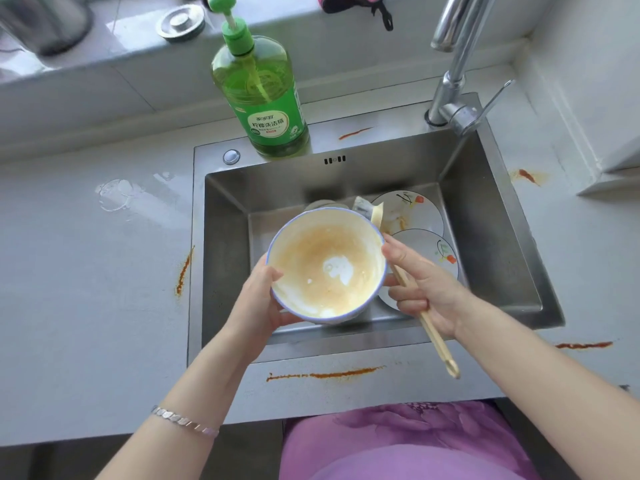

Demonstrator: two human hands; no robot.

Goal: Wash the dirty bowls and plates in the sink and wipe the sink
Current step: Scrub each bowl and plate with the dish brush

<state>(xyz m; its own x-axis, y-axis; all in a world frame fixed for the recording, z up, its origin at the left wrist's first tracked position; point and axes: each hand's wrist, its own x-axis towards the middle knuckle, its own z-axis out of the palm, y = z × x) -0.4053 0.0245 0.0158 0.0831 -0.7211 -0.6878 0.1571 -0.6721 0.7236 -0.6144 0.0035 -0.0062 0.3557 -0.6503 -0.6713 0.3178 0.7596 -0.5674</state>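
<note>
Count first: one bowl (327, 265), two plates, one brush (434, 336), one soap bottle (263, 98), and five orange streaks on the counter (86, 289) and sink (485, 237) rim. The left hand (259, 303) grips the bowl, thumb hooked over the rim and fingers curled underneath, holding it above the basin, tipped toward the camera. Its inside is smeared tan-orange. The right hand (426, 285) has its fingers wrapped round the brush's wooden handle, just beside the bowl's right edge.

Both plates lie flat in the right part of the basin: the far plate (408, 211) shows mostly whole, while the near plate (433, 249) is half covered by the right hand and the bowl. The brush head pokes out behind the bowl's rim, partly hidden. There's a gray rounded shape (322, 204) right behind the bowl, and I can't tell what it is.

Around it: faucet (450, 81) at the back right corner, its spout cut off up top, a puddle (114, 194) on the left of the counter, and a metal plug (180, 22) on the ledge.
</note>
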